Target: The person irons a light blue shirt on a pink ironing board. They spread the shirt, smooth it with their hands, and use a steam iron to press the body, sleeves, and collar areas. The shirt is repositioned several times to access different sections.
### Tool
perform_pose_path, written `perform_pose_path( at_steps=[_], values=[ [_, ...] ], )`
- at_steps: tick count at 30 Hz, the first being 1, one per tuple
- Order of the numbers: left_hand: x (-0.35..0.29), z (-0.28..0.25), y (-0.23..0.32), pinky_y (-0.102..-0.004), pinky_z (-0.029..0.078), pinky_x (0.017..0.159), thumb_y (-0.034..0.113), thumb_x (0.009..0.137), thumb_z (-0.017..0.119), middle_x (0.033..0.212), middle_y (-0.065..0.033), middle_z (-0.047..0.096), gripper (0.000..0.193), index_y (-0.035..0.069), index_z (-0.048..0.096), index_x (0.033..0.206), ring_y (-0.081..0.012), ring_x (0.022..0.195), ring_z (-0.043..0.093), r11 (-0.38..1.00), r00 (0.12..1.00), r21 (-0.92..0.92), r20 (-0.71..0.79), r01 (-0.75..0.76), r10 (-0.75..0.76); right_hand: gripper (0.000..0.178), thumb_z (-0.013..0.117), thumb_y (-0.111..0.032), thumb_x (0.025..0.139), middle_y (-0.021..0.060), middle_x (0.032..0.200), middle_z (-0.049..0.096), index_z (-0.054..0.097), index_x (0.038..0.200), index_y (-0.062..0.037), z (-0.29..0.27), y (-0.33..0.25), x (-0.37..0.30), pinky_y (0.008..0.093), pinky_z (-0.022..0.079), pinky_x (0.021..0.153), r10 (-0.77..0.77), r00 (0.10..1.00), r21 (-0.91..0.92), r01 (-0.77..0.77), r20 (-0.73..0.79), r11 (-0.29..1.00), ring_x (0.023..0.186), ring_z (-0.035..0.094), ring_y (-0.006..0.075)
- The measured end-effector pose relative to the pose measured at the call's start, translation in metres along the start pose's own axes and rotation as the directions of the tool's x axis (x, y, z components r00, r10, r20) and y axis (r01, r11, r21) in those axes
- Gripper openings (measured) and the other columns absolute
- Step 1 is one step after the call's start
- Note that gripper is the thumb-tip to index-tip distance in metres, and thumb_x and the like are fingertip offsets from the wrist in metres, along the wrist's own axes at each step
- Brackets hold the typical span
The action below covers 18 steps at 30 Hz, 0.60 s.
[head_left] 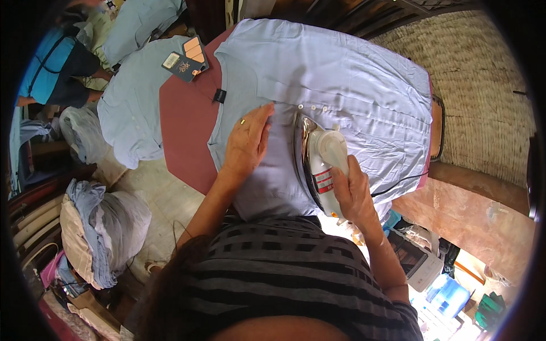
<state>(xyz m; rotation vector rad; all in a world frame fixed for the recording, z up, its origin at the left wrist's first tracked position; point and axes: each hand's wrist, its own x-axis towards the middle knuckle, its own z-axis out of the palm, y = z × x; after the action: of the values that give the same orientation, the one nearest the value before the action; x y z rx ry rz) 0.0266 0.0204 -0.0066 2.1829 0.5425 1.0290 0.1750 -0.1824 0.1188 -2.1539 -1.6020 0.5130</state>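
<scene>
A light blue shirt lies spread over a reddish-brown ironing board, its neckline toward the left. My right hand is closed round the handle of a white clothes iron, whose shiny metal soleplate edge rests on the shirt just below a short row of white buttons. Flat on the cloth left of the iron lies my left hand, fingers stretched toward the button line. Dark cardboard tags hang from the neck label. The shirt's right part is still creased.
Another light blue garment hangs off the board's left side. Clothes and plastic bags are heaped at the left, where a person in blue is partly seen. A woven mat wall and a ledge border the right. The iron's black cord trails rightward.
</scene>
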Motion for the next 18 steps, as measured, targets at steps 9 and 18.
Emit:
perform_pose_path(
  at_steps=[9,18],
  values=[
    [0.0,0.0,0.002,-0.0422,0.052,0.087,-0.006,0.087,0.061,0.113,-0.0153,0.067,0.046,0.001,0.053,0.132,-0.0341,0.103,0.065,0.999,1.0,0.043,-0.023,-0.015,0.016,0.015,0.058,-0.007,0.097,0.0292,0.109,0.052,0.057,0.104,0.0069,-0.004,0.005,0.008,0.0445,0.042,0.055,-0.231,0.97,-0.165,0.217,-0.073,0.962,0.069,0.056,0.0362],
    [0.002,-0.001,0.002,-0.0415,0.052,0.083,-0.004,0.09,0.059,0.112,-0.0152,0.069,0.039,0.002,0.054,0.128,-0.0335,0.098,0.066,0.996,0.995,-0.061,-0.064,0.072,-0.075,0.018,0.055,-0.013,0.101,0.0229,0.073,0.049,0.055,0.1,0.0045,-0.005,0.012,0.016,0.0488,0.039,0.054,0.056,0.998,0.252,-0.048,-0.023,0.966,0.058,0.052,0.0451]
  ],
)
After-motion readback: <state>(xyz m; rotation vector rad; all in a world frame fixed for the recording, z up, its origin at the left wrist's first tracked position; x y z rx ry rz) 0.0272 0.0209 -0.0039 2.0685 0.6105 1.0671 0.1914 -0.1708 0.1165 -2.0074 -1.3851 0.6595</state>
